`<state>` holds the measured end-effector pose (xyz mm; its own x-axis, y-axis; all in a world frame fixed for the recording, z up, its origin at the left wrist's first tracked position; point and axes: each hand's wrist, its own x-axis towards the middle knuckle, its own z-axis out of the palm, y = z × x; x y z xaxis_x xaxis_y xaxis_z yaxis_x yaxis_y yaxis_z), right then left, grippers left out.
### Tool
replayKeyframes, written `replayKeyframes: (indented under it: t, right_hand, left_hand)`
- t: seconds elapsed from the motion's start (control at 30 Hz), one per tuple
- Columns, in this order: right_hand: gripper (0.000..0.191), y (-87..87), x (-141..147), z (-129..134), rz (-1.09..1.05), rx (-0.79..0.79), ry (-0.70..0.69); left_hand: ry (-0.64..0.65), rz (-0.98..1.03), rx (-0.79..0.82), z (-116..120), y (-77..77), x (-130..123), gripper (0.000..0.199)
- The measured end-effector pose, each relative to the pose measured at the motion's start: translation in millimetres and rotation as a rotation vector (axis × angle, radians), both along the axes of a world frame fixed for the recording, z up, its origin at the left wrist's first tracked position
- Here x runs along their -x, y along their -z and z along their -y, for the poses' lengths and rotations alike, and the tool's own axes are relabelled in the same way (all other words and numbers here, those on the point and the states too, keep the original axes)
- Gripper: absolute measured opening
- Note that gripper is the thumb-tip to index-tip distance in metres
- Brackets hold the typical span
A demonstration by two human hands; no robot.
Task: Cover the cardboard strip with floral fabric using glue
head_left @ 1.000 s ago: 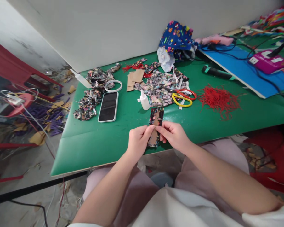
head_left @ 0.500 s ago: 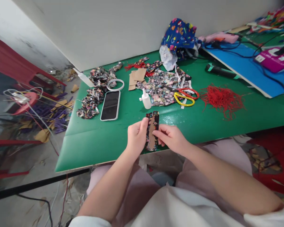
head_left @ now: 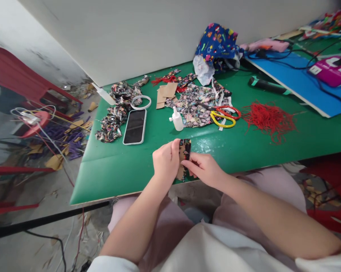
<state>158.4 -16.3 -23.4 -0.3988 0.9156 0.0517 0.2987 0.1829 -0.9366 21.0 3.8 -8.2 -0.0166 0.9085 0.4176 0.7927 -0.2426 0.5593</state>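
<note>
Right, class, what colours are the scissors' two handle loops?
One red, one yellow; the head view shows them best.

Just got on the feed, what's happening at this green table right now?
A person's left hand and right hand hold a small brown card strip with dark floral fabric along its edges at the near edge of the green table. Beyond them, a small white squeeze bottle stands upright. The red-and-yellow-handled scissors lie partly on floral cloth, with a heap of red strings to their right.
</note>
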Motion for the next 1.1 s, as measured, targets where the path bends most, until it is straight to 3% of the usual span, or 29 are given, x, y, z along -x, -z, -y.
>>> replayKeyframes:
  t: [0.1,0.2,0.33,0.5,0.73,0.83,0.97,1.1]
  right_hand:
    - [0.035,-1.6,0,0,0.024,-0.027,-0.028]
    - [0.035,-0.8,1,0,0.07,-0.077,-0.042]
    - [0.034,3.6,2,0,0.088,-0.102,-0.031]
    - [0.035,3.0,1,0,0.074,-0.074,-0.016]
    - [0.034,-5.9,-2,-1,-0.056,0.155,-0.024]
    - [0.033,-4.5,-1,-1,-0.044,0.118,-0.012]
    - [0.033,-3.4,-2,-2,-0.038,0.092,0.004]
    - [0.034,-4.7,-3,-2,-0.114,0.2,0.016]
  left_hand:
    - [-0.057,0.077,0.047,-2,-3.7,3,0.049]
    - [-0.041,0.025,0.044,-3,-6.7,2,0.048]
    - [-0.053,-0.024,-0.024,-3,-5.2,-4,0.031]
    - [-0.086,-0.1,-0.027,-3,-3.8,-5,0.037]
    - [0.087,0.375,0.218,-4,-4.8,6,0.033]
    - [0.167,0.39,0.27,-2,-2.5,4,0.029]
    - [0.131,0.297,0.198,-1,-2.8,0,0.031]
    - [0.132,0.474,0.213,-3,-1.8,-1,0.033]
